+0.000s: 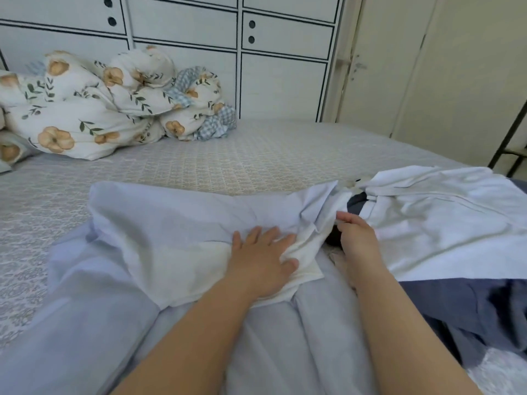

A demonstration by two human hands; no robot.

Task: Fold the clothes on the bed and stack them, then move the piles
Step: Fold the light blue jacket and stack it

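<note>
A pale blue garment (176, 223) lies spread across the near part of the bed (228, 155), and both hands work on it. The left hand (263, 259) lies flat on it, fingers spread, pressing the cloth. The right hand (356, 236) pinches its bunched edge beside a white garment (445, 218) lying over dark blue clothing (467, 303). A floral duvet (94, 106) is heaped at the far side.

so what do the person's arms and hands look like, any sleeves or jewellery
Both arms are bare from the bottom edge of the picture up to the hands, with no sleeves in view. The left hand and right hand wear no gloves. No watch, bracelet or ring shows on either.
</note>
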